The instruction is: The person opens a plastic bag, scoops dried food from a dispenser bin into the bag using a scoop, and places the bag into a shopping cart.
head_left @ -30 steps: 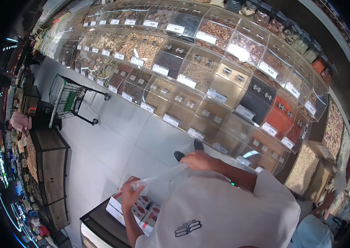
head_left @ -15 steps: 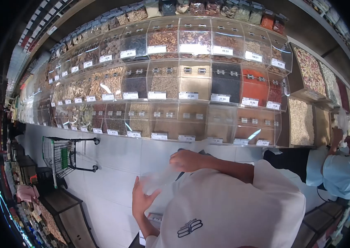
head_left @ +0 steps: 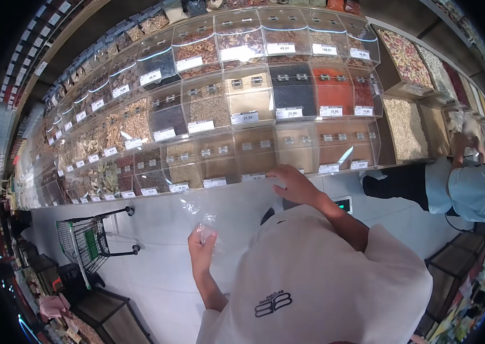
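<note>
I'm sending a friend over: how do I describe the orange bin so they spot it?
Face the big rack of clear bins and find its middle row. Near its right end, the orange bin sits between a black bin and a dark red one; its bright orange contents set it apart.

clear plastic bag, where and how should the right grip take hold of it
Likely best: pinch the clear plastic bag by the loose part reaching beyond the left grip, coming from the right, where the empty right grip is. The bag looks thin and crinkled, and that part is uncovered.
</note>
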{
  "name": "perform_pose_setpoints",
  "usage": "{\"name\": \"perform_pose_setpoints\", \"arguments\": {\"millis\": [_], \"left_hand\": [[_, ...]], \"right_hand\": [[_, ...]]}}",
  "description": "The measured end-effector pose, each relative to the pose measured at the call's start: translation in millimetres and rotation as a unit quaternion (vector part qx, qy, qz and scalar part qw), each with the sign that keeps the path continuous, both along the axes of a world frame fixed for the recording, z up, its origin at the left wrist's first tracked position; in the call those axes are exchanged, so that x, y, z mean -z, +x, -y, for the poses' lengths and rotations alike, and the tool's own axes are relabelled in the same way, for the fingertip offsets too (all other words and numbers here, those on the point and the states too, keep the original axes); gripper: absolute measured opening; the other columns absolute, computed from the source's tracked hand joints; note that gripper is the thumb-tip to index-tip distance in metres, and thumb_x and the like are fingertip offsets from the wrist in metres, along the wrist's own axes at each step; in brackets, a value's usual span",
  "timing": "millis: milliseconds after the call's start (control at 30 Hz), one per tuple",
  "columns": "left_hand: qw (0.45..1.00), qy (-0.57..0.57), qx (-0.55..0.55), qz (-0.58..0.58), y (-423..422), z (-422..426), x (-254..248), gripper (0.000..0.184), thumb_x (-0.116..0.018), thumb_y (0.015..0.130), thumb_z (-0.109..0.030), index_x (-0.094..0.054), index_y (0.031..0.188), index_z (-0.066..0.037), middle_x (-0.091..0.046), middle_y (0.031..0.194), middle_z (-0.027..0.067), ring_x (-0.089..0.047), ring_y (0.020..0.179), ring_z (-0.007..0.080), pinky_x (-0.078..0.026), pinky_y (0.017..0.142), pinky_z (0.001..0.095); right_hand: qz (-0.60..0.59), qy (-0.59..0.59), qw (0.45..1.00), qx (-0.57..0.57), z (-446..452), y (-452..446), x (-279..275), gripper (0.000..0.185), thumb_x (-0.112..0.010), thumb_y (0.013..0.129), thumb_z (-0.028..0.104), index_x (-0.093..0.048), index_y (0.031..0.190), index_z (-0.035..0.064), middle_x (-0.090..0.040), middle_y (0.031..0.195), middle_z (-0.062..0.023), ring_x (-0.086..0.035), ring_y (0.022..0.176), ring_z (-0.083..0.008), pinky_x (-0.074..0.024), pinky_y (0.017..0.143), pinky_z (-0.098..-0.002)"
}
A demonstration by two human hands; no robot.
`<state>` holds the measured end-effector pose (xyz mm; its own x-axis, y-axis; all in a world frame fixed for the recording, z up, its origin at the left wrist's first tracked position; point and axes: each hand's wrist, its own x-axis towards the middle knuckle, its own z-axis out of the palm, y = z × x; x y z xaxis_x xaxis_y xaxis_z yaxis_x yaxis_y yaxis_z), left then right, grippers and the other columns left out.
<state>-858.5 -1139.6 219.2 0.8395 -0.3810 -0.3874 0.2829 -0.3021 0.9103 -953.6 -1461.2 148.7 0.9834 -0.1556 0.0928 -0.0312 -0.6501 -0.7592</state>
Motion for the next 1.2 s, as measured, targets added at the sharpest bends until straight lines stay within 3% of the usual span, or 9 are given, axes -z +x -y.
{"name": "perform_pose_setpoints", "arguments": {"millis": [100, 233, 433, 467, 533, 667, 800, 967, 1200], "left_hand": [[0.974, -0.084, -0.196, -0.07, -11.8, 5.6, 4.5, 0.024, -0.067, 0.087, -0.01, -0.057, 0.106, -0.002, -0.058, 0.082, -0.0028, -0.052, 0.068, 0.0053, -0.042, 0.06, 0.023], [0.955, -0.164, -0.233, -0.079, -11.3, -1.9, -1.7, 0.028, -0.065, 0.09, -0.021, -0.056, 0.111, -0.006, -0.056, 0.085, -0.0012, -0.051, 0.069, 0.006, -0.043, 0.059, 0.0231], [0.884, -0.187, -0.428, 0.029, -32.0, 77.0, -36.6, 0.034, -0.066, 0.088, -0.032, -0.056, 0.11, -0.008, -0.056, 0.094, 0.001, -0.054, 0.084, 0.0123, -0.046, 0.072, 0.0283], [0.882, -0.148, -0.444, 0.046, -39.6, 96.3, -45.2, 0.038, -0.066, 0.087, -0.033, -0.057, 0.112, -0.006, -0.056, 0.102, 0.0023, -0.054, 0.095, 0.016, -0.046, 0.081, 0.0312], [0.88, -0.152, -0.45, 0.023, -49.5, 113.6, -39.4, 0.041, -0.066, 0.087, -0.034, -0.057, 0.115, -0.006, -0.056, 0.106, 0.003, -0.054, 0.099, 0.0174, -0.046, 0.084, 0.0327], [0.875, -0.151, -0.459, 0.016, -71.8, 151.8, -37.5, 0.044, -0.066, 0.087, -0.035, -0.058, 0.118, -0.005, -0.057, 0.111, 0.0046, -0.054, 0.104, 0.0199, -0.045, 0.088, 0.0355], [0.874, -0.107, -0.473, 0.029, -93.2, 170.7, -34.9, 0.044, -0.065, 0.087, -0.035, -0.058, 0.118, -0.006, -0.058, 0.114, 0.0049, -0.054, 0.105, 0.0205, -0.045, 0.09, 0.0366], [0.868, -0.075, -0.49, 0.023, -115.4, 180.2, -33.1, 0.044, -0.064, 0.087, -0.037, -0.058, 0.119, -0.006, -0.057, 0.115, 0.0049, -0.053, 0.107, 0.0203, -0.044, 0.092, 0.0358], [0.859, -0.05, -0.508, 0.029, -143.6, 179.6, -26.6, 0.046, -0.063, 0.088, -0.036, -0.056, 0.122, -0.007, -0.058, 0.114, 0.0046, -0.054, 0.108, 0.0203, -0.044, 0.093, 0.0363]], "right_hand": [[-0.01, 0.02, 1.0, 0.018, 20.3, -13.5, 1.5, 0.034, -0.063, 0.083, 0.009, -0.058, 0.116, 0.0024, -0.059, 0.107, -0.0155, -0.055, 0.106, -0.0335, -0.0447, 0.092, -0.0403], [0.003, 0.036, 0.999, 0.037, 52.7, -29.3, 14.7, 0.033, -0.063, 0.083, 0.01, -0.057, 0.114, 0.0012, -0.059, 0.106, -0.0163, -0.056, 0.103, -0.0348, -0.0452, 0.091, -0.0415], [-0.081, 0.026, 0.996, 0.033, 130.8, -71.3, 25.9, 0.032, -0.064, 0.084, 0.011, -0.058, 0.114, 0.0013, -0.061, 0.106, -0.0185, -0.06, 0.097, -0.0364, -0.0487, 0.086, -0.0426], [-0.119, 0.025, 0.992, 0.042, 146.7, -79.9, 32.7, 0.033, -0.064, 0.084, 0.012, -0.058, 0.115, 0.0014, -0.062, 0.106, -0.0192, -0.061, 0.097, -0.0369, -0.0489, 0.085, -0.0431], [-0.193, 0.024, 0.979, 0.054, 177.4, -96.6, 48.4, 0.035, -0.064, 0.084, 0.013, -0.058, 0.116, 0.0017, -0.063, 0.107, -0.0208, -0.061, 0.098, -0.038, -0.0491, 0.085, -0.0442], [-0.142, -0.023, 0.986, 0.083, 234.1, -131.5, 70.3, 0.037, -0.063, 0.085, 0.014, -0.057, 0.119, 0.0018, -0.063, 0.109, -0.0226, -0.061, 0.098, -0.0395, -0.049, 0.085, -0.0454], [-0.226, 0.015, 0.962, 0.15, 279.7, -151.4, 78.2, 0.043, -0.063, 0.083, 0.014, -0.054, 0.123, 0.0008, -0.058, 0.117, -0.0255, -0.057, 0.105, -0.045, -0.0464, 0.093, -0.0475], [-0.117, 0.009, 0.97, 0.213, 314.4, -162.5, 118.3, 0.063, -0.063, 0.081, 0.014, -0.037, 0.138, 0.0026, -0.052, 0.119, -0.0287, -0.056, 0.105, -0.0462, -0.048, 0.088, -0.0497], [-0.038, 0.039, 0.95, 0.309, 334.0, -135.5, 81.9, 0.072, -0.064, 0.084, 0.013, -0.029, 0.144, -0.0042, -0.05, 0.121, -0.0291, -0.06, 0.095, -0.0382, -0.0488, 0.085, -0.0428]]}}
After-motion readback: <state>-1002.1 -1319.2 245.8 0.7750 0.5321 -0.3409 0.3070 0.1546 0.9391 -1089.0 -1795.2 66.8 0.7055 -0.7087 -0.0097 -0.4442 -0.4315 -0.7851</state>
